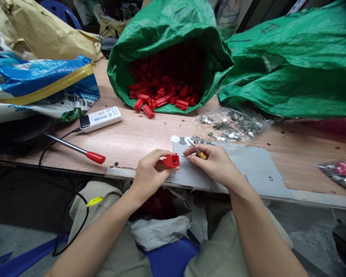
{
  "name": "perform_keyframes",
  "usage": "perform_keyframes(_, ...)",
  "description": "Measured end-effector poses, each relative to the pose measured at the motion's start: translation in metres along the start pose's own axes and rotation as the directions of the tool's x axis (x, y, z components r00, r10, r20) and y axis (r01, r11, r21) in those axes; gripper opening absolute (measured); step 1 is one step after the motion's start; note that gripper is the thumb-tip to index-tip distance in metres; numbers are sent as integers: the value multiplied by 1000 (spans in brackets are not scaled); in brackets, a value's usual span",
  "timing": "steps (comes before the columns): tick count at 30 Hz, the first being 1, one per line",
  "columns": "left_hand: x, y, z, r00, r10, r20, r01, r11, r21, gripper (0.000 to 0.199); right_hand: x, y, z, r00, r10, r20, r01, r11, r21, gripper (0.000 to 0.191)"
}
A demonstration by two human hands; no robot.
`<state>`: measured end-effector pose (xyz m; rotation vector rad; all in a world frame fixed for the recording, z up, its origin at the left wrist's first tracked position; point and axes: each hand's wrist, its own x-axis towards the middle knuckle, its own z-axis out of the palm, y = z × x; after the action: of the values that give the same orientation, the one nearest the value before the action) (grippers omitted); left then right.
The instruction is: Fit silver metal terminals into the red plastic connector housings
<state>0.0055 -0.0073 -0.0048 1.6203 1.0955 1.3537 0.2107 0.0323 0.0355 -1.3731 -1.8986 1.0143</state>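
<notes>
My left hand (150, 171) pinches a red plastic housing (172, 161) at the table's front edge, its open end facing right. Some metal shows inside the housing. Just to the right, my right hand (212, 163) is closed around a pointed tool with a yellow handle (201, 154), perhaps tweezers or a small screwdriver. A tiny piece seems to sit at its thumb and fingertip, too small to name. The two hands are a short gap apart over a grey mat (248, 165). Small metal parts (200, 139) lie in a pile just beyond the right hand.
A green sack (167, 19) spills red housings (161, 96) at the back. Right of it are a clear bag of metal parts (230, 125) and another green sack (291, 61). At left lie a white device (100, 119) and a red-tipped lever (95, 157). A lined bag (161, 231) sits at my lap.
</notes>
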Motion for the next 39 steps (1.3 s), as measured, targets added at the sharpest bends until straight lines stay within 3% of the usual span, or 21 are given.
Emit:
perform_keyframes(5, 1, 2, 0, 996, 83, 45, -86, 994, 67, 22, -4, -2, 4, 992, 106, 71, -119, 970, 211, 32)
perform_keyframes(11, 1, 4, 1, 981, 174, 88, -187, 968, 166, 21, -4, 0, 11, 982, 180, 59, -189, 939, 287, 37)
perform_keyframes(18, -1, 1, 2, 982, 172, 79, -183, 967, 177, 22, -5, -3, 13, 984, 173, 49, -180, 955, 236, 32)
perform_keyframes(22, -2, 1, 1, 991, 116, 61, -124, 980, 157, 25, -5, -3, 17, 984, 164, 65, -175, 959, 225, 35)
perform_keyframes(27, -4, 4, -1, 995, 22, 99, -39, 985, 168, 26, -10, -2, -1, 989, 108, 100, -125, 977, 175, 41)
perform_keyframes(30, -4, 5, -3, 982, 42, 183, -84, 970, 227, 25, -18, -2, -19, 965, 101, 242, -133, 984, 118, 41)
perform_keyframes(32, -3, 5, -3, 970, 74, 231, -137, 954, 267, 22, -24, 1, -27, 915, 117, 386, -171, 979, 110, 38)
perform_keyframes(34, -2, 5, -3, 964, 87, 252, -162, 941, 297, 21, -29, 4, -28, 882, 131, 453, -207, 971, 123, 32)
perform_keyframes(39, 1, 6, -3, 959, 82, 272, -173, 928, 329, 22, -33, 11, -16, 930, 137, 341, -190, 973, 128, 24)
